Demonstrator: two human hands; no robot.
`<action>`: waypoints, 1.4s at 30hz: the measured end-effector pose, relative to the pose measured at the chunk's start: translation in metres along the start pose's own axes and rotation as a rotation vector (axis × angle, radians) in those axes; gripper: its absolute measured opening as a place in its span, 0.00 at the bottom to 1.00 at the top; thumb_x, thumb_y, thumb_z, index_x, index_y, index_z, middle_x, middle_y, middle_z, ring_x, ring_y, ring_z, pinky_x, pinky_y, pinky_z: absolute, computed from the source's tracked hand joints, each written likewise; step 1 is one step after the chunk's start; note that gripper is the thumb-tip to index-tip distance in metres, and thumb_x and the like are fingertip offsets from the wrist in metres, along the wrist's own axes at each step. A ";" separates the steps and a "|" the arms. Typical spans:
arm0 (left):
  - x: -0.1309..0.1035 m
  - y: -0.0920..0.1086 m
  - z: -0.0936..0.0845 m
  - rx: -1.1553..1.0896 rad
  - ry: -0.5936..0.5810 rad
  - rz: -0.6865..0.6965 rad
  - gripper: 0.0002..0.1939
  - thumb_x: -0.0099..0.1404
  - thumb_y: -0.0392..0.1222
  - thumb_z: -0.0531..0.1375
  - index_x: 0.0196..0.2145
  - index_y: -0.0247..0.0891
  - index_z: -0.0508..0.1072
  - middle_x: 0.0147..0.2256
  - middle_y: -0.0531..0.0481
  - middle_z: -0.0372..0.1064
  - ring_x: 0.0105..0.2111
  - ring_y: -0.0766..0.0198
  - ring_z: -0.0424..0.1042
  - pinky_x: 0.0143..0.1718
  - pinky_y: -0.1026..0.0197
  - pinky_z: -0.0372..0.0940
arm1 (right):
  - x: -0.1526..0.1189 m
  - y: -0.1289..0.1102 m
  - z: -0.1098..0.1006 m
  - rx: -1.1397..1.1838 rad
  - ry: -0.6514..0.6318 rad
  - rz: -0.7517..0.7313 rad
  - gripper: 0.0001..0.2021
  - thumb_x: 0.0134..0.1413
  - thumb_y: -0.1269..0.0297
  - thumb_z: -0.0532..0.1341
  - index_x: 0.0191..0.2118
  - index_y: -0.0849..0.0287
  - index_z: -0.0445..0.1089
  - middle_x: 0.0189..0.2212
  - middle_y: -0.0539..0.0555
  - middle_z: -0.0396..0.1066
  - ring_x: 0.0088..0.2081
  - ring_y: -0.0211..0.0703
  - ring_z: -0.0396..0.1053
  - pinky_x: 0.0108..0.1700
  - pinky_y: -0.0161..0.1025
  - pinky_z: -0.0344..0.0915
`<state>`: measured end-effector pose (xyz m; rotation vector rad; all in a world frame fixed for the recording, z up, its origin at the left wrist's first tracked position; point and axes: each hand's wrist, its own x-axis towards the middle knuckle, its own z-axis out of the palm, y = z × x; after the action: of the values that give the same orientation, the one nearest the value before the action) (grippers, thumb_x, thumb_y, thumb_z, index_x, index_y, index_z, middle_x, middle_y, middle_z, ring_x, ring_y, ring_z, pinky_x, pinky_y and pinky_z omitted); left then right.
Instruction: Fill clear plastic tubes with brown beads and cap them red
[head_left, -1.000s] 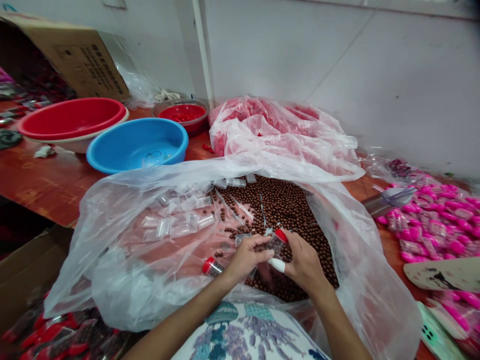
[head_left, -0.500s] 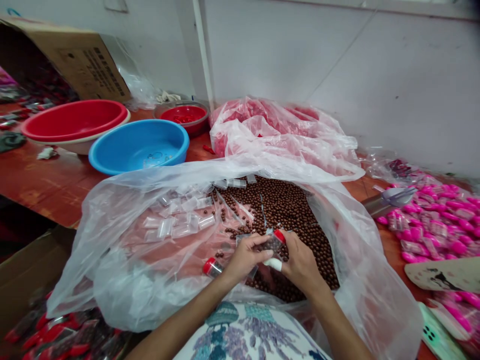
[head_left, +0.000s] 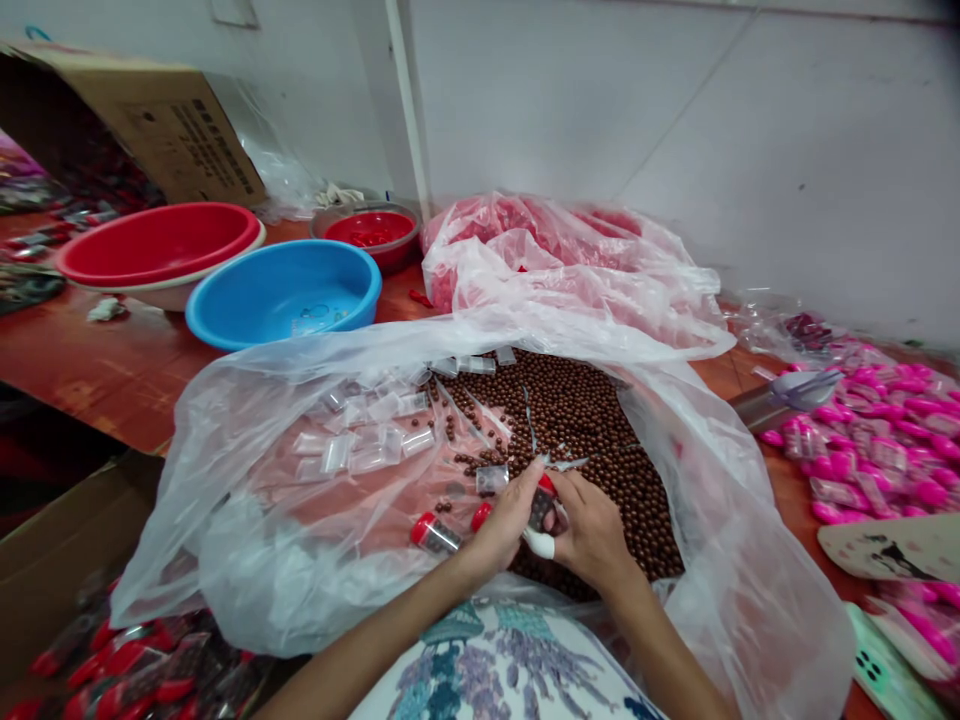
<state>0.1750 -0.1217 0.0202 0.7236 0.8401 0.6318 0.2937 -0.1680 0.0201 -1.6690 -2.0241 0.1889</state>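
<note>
Over the brown beads point(head_left: 585, 410) in the open plastic bag, my two hands meet around a small clear bottle point(head_left: 540, 505) with a red cap, dark beads inside it. My left hand point(head_left: 504, 525) presses against the bottle's cap end from the left. My right hand point(head_left: 596, 525) is closed on its right side, with a white wrap on one finger. A capped bottle point(head_left: 435, 534) lies left of my left hand, and another red cap point(head_left: 481, 516) shows partly behind that hand. A clear empty container point(head_left: 492, 479) sits just above.
Clear containers point(head_left: 367, 446) lie in the bag's left part. Behind stand a blue basin point(head_left: 285, 290), a red basin point(head_left: 157, 245) and a bag of red items point(head_left: 540, 240). Pink items point(head_left: 885, 440) and a phone point(head_left: 889, 660) are right; a box of filled bottles point(head_left: 157, 665) is lower left.
The bottle between my hands has turned more upright, its red cap now at the top. My left hand has closed in toward my right hand, and the second red cap has come into sight.
</note>
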 end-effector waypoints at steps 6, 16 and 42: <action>0.000 0.001 0.003 -0.161 -0.021 -0.090 0.26 0.57 0.63 0.50 0.25 0.35 0.69 0.15 0.54 0.62 0.17 0.68 0.62 0.21 0.65 0.56 | 0.003 -0.002 -0.006 0.028 -0.033 -0.026 0.27 0.43 0.55 0.62 0.51 0.58 0.63 0.37 0.57 0.68 0.37 0.49 0.66 0.38 0.41 0.62; 0.000 0.013 -0.005 -0.127 -0.086 -0.185 0.31 0.58 0.68 0.44 0.19 0.37 0.64 0.11 0.55 0.57 0.12 0.68 0.59 0.17 0.65 0.55 | 0.006 -0.006 -0.016 0.186 -0.152 -0.018 0.37 0.44 0.46 0.64 0.58 0.56 0.56 0.38 0.57 0.63 0.37 0.48 0.65 0.38 0.42 0.65; -0.007 0.017 -0.008 0.246 -0.017 -0.149 0.41 0.55 0.74 0.38 0.29 0.33 0.72 0.12 0.55 0.57 0.11 0.69 0.57 0.09 0.69 0.49 | -0.001 -0.028 0.003 0.640 0.155 0.247 0.21 0.58 0.71 0.50 0.55 0.49 0.64 0.48 0.54 0.65 0.49 0.45 0.64 0.51 0.45 0.62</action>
<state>0.1615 -0.1144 0.0325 0.8781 0.9562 0.3915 0.2681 -0.1753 0.0284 -1.4465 -1.4258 0.6900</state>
